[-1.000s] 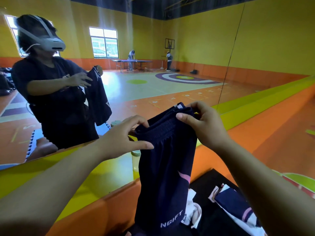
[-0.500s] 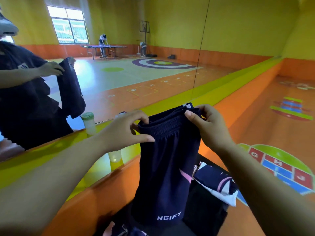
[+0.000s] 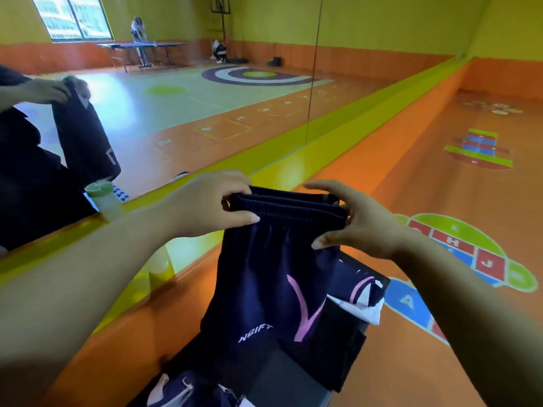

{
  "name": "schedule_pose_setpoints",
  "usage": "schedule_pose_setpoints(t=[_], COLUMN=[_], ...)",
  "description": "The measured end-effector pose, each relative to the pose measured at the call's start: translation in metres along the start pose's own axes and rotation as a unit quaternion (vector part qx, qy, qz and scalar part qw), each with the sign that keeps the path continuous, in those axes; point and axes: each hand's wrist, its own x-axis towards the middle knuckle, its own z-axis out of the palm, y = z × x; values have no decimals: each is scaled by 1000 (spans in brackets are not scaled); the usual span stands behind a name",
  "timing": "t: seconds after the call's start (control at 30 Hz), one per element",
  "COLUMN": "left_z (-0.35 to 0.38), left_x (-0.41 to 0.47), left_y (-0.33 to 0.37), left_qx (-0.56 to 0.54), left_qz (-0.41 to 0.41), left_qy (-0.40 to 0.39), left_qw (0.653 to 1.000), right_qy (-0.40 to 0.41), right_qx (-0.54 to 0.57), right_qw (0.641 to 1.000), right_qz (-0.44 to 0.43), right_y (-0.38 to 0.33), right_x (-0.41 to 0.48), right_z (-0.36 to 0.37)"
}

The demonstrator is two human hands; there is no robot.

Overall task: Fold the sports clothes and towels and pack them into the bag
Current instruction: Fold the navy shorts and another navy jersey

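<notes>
Up in front of the person, the shorts point(image 3: 264, 283) hang by their doubled waistband, hem down over a black surface point(image 3: 279, 380). The left hand point(image 3: 211, 205) pinches the waistband's left end, thumb across the front, fingers curled behind. The right hand point(image 3: 361, 221) holds the right end more loosely, fingers spread over the top, thumb beneath. A jersey point(image 3: 361, 292) lies crumpled just right of the shorts. A bottle point(image 3: 158, 270) stands against the mirror.

Yellow wall point(image 3: 514, 27), orange floor point(image 3: 411, 183), wall mirror point(image 3: 235, 118) reflecting a window point(image 3: 73, 17).
</notes>
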Motion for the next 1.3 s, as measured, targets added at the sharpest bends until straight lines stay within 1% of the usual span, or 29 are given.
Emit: schedule_pose_setpoints(t=[0.1, 0.17, 0.27, 0.37, 0.5, 0.6, 0.7, 0.8, 0.9, 0.97, 1.03, 1.1, 1.2, 1.3], left_z=[14, 29, 63, 109, 167, 202, 228, 251, 267, 272, 277, 286, 313, 350], left_x=[23, 35, 47, 55, 66, 75, 91, 116, 140, 151, 153, 146, 117, 77], left_y=[1, -3, -10, -15, -18, -22, -22, -24, -29, -30, -32, -34, -39, -42], left_qx=[-11, -22, -38, -25, -26, -52, -104, -106, -65, -46, -32, -27, -13, -13], left_qz=[17, 13, 17, 34, -1, -39, -101, -130, -99, -77, -64, -44, -6, -40], left_qy=[-25, -64, -132, -201, -301, -332, -334, -292, -212, -165, -132, -114, -131, -182], left_qw=[999, 998, 990, 979, 953, 941, 931, 942, 970, 982, 989, 992, 991, 982], right_qy=[28, 26, -8, -63, -143, -164, -136, -81, -5, 39, 65, 56, 14, -44], right_qx=[-139, -184, -166, -134, -96, -79, -74, -95, -129, -167, -197, -223, -264, -259], right_qw=[990, 982, 984, 982, 964, 950, 945, 945, 945, 944, 945, 947, 941, 937], right_qz=[8, 22, 64, 121, 203, 255, 287, 303, 299, 283, 251, 225, 213, 230], right_y=[13, 26, 54, 87, 134, 169, 201, 229, 247, 249, 250, 254, 273, 304], right_x=[4, 4, 0, -9, -25, -29, -21, -5, 11, 18, 19, 13, -7, -32], right_z=[-16, -25, -31, -26, -16, -17, -24, -33, -42, -48, -51, -47, -25, 10])
